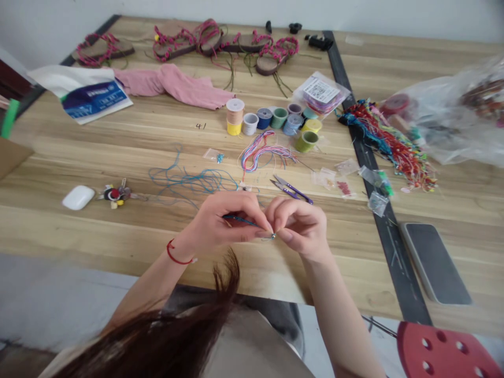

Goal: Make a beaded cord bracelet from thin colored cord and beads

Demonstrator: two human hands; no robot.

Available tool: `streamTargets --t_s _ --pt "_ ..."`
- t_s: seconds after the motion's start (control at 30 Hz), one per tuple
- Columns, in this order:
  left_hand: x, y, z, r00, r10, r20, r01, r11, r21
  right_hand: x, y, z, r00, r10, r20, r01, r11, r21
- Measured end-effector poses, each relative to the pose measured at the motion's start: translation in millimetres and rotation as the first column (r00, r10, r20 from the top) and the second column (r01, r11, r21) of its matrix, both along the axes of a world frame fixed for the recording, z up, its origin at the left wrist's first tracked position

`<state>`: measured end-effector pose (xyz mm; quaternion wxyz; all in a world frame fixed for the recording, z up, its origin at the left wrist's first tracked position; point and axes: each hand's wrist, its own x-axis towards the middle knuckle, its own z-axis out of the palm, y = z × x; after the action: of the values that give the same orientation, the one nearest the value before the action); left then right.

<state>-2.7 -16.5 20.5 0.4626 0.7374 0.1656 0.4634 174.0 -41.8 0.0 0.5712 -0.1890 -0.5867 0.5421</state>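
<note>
Above the table's near edge, my left hand (pixel 232 218) and my right hand (pixel 297 223) meet fingertip to fingertip. Thumb and forefinger of the left pinch a blue cord (pixel 241 219), which runs back through that hand. A tiny shiny bead (pixel 273 236) sits between the two pinches. The right thumb and forefinger are closed right beside the bead; what exactly lies between them is too small to make out. Behind my hands, loose blue threads (pixel 192 181) spread over the wood, and purple thread snips (pixel 291 189) lie with blades apart.
Several thread spools (pixel 279 118) stand mid-table behind a striped thread bundle (pixel 260 152). A white case (pixel 79 197) lies left; a phone (pixel 435 262) lies right beyond the black strip. Small bead bags (pixel 378 202), tangled colourful cords (pixel 394 142) and corded sandals (pixel 177 44) lie farther off.
</note>
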Motion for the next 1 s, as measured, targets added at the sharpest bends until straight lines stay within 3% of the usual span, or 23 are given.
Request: streamTargets --t_s 1.0 --pt "1.4 0.6 0.0 0.999 0.03 -0.026 -0.031 0.998 -0.052 0.7 -0.5 -0.7 0.997 -0.067 0.049 0.067 0.998 0.007"
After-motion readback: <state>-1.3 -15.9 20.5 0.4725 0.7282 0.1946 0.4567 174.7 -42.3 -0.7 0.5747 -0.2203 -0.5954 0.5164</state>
